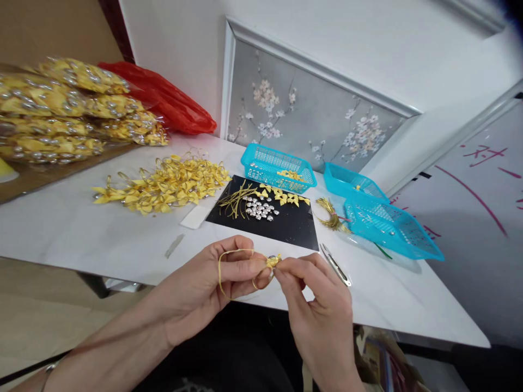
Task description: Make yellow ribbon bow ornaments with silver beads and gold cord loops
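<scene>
Over the table's front edge, my left hand (235, 267) pinches a small yellow ribbon bow (273, 262) with a yellow cord (219, 272) looped from it. My right hand (318, 294) is closed at the bow's other side, thumb and forefinger pressed together where bow and cord meet. What exactly those fingertips grip is too small to make out. Beyond my hands lies a black mat (281, 231) with silver beads (259, 208), loose gold cords (237, 200) and a row of yellow bows (286, 196).
A heap of yellow bow pieces (167, 185) lies left. Blue baskets (278, 158) stand behind and right, near a gold cord bundle (329, 215). Thread snips (335, 265) lie by my right hand. Bagged bows (61, 109) and a red bag (163, 100) sit at far left.
</scene>
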The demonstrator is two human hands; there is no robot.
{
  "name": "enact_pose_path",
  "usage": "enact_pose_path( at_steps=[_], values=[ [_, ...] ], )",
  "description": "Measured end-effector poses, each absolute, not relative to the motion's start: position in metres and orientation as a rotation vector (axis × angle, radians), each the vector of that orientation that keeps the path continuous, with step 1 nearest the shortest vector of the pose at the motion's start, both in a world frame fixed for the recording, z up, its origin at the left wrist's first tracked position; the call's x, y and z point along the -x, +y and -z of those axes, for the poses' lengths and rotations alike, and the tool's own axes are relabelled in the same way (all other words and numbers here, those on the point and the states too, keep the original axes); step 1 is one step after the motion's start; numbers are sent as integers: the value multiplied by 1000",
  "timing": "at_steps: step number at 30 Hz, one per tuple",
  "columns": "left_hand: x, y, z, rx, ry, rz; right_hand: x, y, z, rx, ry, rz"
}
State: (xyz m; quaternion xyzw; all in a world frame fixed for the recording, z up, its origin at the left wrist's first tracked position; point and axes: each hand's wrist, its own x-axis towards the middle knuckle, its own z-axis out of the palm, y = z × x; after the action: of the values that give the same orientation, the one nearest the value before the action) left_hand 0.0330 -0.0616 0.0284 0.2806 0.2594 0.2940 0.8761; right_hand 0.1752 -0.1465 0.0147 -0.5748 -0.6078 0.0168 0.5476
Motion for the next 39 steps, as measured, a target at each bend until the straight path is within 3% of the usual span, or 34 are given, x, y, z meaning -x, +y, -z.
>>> enact_pose_path(
  at_steps=[29,39],
  values=[
    [-29,-66,-31,-757,588,-653,-170,-147,-5,1350,-1423,-76],
    [-27,-71,-28,-1294,745,-886,-177,-151,-24,1390,-1462,-24]
  ],
)
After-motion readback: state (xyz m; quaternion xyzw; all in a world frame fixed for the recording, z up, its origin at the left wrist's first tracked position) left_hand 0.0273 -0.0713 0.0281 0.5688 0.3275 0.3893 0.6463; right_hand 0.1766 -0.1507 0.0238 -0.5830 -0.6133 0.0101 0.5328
